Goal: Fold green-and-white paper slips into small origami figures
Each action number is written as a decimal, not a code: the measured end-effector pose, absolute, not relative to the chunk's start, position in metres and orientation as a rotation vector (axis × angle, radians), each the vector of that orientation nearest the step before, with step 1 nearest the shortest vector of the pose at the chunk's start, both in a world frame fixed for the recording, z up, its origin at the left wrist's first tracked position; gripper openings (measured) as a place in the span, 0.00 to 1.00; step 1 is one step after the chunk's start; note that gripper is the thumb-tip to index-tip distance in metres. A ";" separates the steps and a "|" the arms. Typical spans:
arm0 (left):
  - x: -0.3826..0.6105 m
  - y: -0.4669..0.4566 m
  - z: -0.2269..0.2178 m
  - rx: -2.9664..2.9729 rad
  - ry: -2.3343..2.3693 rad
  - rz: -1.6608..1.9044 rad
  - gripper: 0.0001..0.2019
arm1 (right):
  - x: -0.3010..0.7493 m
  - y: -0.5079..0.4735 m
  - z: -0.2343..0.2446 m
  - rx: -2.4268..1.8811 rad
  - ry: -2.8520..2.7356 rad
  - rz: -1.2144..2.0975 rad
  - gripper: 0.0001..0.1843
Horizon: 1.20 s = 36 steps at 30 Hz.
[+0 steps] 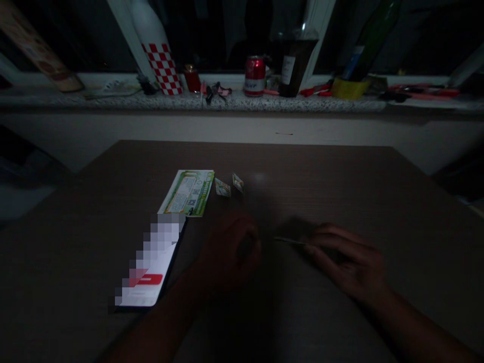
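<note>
Over the middle of the table, my left hand point(232, 247) is curled with thumb and fingertips together. Whether anything small sits in that pinch is too dark to see. To the right of it, my right hand point(348, 257) grips a thin flat piece point(289, 240) between thumb and fingers. The piece appears edge-on, pointing toward my left hand, with a gap between them. Beyond my left hand lie two small printed pieces point(223, 188), bent or tilted up from the table. A green and white printed leaflet point(204, 194) lies flat just left of them.
A lit phone point(151, 272) rests left of my left forearm on the dark wooden table point(321, 176). Along the granite windowsill point(234, 103) stand a red-and-white checked bottle point(162, 65), a red can point(254, 75), a dark cup point(297, 65) and a green bottle point(372, 40).
</note>
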State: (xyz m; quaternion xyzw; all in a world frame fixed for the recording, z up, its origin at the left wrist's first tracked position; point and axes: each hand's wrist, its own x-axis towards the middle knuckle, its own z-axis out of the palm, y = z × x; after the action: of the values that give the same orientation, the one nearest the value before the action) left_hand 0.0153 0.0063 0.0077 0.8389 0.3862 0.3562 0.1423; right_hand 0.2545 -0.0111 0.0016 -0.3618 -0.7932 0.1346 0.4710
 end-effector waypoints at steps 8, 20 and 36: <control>0.030 -0.007 0.000 2.477 1.026 1.243 0.09 | 0.248 -0.009 -0.009 -0.849 -1.929 0.312 0.09; 0.035 -0.008 -0.009 2.454 1.197 1.280 0.13 | 0.249 -0.010 -0.015 -0.867 -1.902 0.367 0.11; 0.038 -0.008 -0.007 2.406 1.057 1.227 0.08 | 0.243 -0.009 -0.013 -0.826 -1.924 0.379 0.07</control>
State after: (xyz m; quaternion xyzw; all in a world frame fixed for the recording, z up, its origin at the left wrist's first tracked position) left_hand 0.0380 -0.0076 -0.0066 0.8235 0.3620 0.4199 0.1205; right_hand 0.2428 -0.0095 -0.0129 -0.3395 -0.7906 0.1558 0.4852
